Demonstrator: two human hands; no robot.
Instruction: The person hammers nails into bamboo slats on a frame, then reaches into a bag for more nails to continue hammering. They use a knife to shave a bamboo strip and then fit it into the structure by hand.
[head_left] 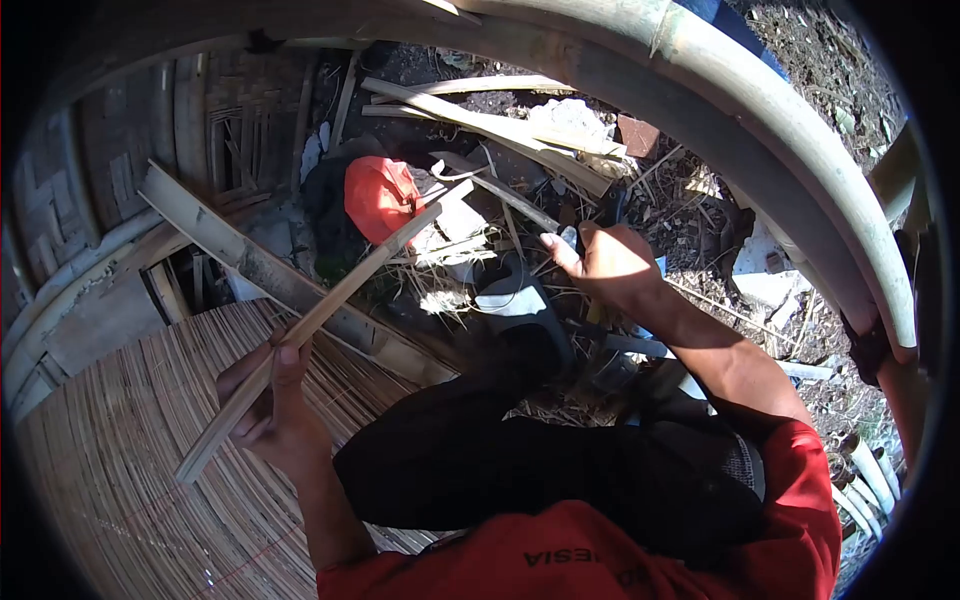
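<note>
My left hand (275, 400) is closed around a long split bamboo strip (345, 290), which slants up and right from the fist. Its far end reaches in front of an orange-red bag-like thing (380, 197). My right hand (610, 265) is closed on what looks like a knife (515, 203); its narrow blade points up and left, and its handle is hidden in the fist. The blade and the strip's far end are apart. A thin pale curl hangs near the blade's tip.
A wide split bamboo piece (240, 255) leans across a mat of thin bamboo sticks (130, 430) at left. Several cut strips (480, 118) lie on the littered ground ahead. A thick bamboo pole (800, 130) arches overhead at right. Cut bamboo tubes (868, 475) lie at lower right.
</note>
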